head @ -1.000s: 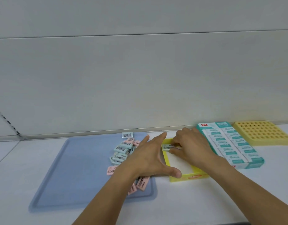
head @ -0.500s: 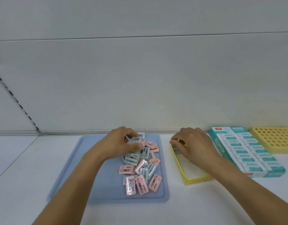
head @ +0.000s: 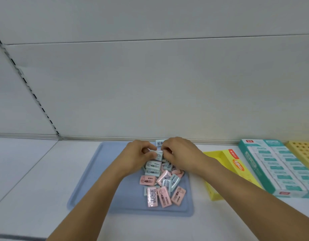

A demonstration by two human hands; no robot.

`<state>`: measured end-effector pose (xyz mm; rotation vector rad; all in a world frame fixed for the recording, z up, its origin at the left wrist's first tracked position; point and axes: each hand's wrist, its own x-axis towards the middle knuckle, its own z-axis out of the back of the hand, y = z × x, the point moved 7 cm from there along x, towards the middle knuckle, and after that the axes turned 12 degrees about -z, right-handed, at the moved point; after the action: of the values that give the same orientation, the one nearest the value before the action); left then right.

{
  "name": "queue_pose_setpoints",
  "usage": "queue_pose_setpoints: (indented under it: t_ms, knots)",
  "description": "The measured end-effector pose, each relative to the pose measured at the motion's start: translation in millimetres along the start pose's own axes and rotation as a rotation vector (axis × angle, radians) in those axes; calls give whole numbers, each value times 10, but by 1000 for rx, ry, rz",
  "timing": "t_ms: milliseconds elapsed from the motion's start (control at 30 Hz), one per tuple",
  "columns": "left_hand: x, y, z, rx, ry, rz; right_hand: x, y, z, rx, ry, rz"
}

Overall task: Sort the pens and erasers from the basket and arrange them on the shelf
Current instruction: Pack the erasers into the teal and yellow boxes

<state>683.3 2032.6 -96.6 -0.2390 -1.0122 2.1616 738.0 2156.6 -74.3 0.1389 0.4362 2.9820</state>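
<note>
**Both hands now meet over the eraser pile**

My right hand [head: 180,153] has left the yellow box [head: 232,168] and crossed to the blue tray [head: 101,180], where it joins my left hand [head: 139,156] at the pile's far end. Both have their fingers curled onto one pale blue eraser [head: 158,155], pinching it between them just above the heap (I judge this a two-handed pick, to free it from its neighbours and square it for the box).

That eraser's long axis seems to run roughly left to right, along the shelf's back edge, though fingers hide its ends. The rest of the erasers [head: 163,186] lie loose on the tray's right half, pink and blue mixed, long axes pointing every way; one lone eraser [head: 160,142] sits at the tray's far edge. The yellow box lies open just right of the tray, close for short carries, with the teal eraser carton [head: 272,169] and the yellow holed block [head: 305,153] beyond it toward the shelf's right end.
</note>
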Motion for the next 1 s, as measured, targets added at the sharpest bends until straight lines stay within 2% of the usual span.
queue_pose_setpoints:
  t_ms: [133,167,233,300,333,400,500,633,833,900,1000]
  knots:
    - [-52,-10,35,-126,-203,33,-46,-225,68,392,-55,-163]
    - [-72,2,24,-268,-262,81,-65,-293,97,537,-50,-215]
    - [-100,-28,-76,-705,-331,192,-122,-391,155,788,-29,-283]
    - [-100,-158,-192,-1104,-332,255,-196,-468,201,930,-5,-317]
    - [-87,-229,-230,-1193,-307,259,-233,-495,221,976,5,-325]
    - [-42,-347,-275,-1121,-223,230,-300,-535,260,1041,19,-331]
    - [40,-498,-323,-783,-111,145,-379,-590,324,1100,11,-321]
    - [113,-606,-392,-667,-126,132,-503,-666,468,974,-84,-232]
    - [172,-811,-596,-646,-132,102,-737,-645,747,220,-331,-22]
    - [151,-845,-681,-631,-95,96,-812,-643,745,111,-356,20]
    - [110,-822,-728,-650,-92,121,-858,-815,722,54,-315,-51]
